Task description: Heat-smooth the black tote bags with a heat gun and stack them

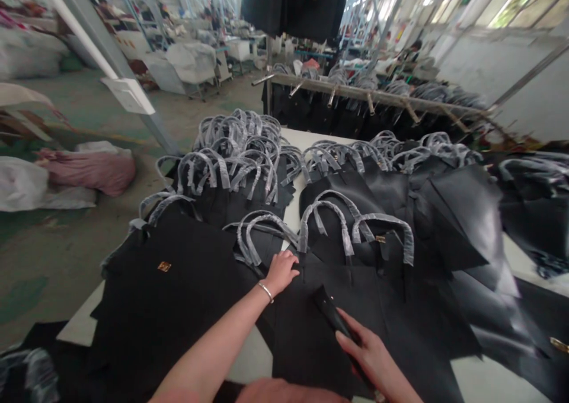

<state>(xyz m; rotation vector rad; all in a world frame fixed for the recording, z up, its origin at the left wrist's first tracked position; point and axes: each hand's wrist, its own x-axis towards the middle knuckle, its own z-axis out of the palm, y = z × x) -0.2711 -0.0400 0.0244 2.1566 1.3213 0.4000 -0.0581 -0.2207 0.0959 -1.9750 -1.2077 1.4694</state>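
My left hand has its fingers curled at the upper edge of a black bag panel, just below a plastic-wrapped handle. My right hand is closed around a long, narrow black strip with a small shiny dot near its far end. The strip lies slantwise over the panel, its near part hidden by my fingers. Further wrapped handles arch up beyond the panel. Left of my left hand lies another black bag piece with a gold metal fitting.
Behind my hands, piles of wrapped handles cover the table. More black pieces are stacked at the right. A metal rack holds hanging bags beyond. A grey post rises at the left; bundles lie on the floor.
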